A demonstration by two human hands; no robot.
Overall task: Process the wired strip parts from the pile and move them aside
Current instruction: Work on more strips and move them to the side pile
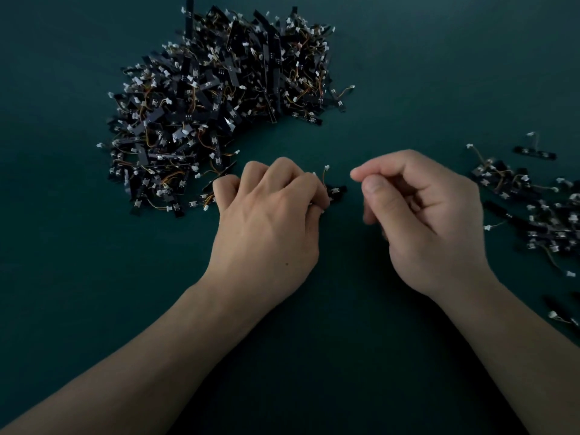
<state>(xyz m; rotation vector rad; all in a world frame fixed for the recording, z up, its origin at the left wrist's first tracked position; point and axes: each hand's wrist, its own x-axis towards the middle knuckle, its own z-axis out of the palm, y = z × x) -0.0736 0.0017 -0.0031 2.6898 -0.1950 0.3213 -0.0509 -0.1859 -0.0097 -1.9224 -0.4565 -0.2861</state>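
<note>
Both forearms (157, 356) are bare to the frame's edge at 7 and 5 o'clock. The left grip (266, 224) has a small dark mole (286, 264) on its back; the right grip (430, 221) has a short thumbnail (373, 186).

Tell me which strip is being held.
The strip gripped by the left hand, black end and white connector poking out rightward. All others lie loose in the big pile or the scattered group at right.

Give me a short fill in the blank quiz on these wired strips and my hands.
The large pile of black wired strip parts lies on the ____ side of the dark green table.
The left hand grips one black strip with a ____ connector.
Past the right hand, the scattered group of strips is the ____ one.
Missing words: left, white, smaller.
</note>
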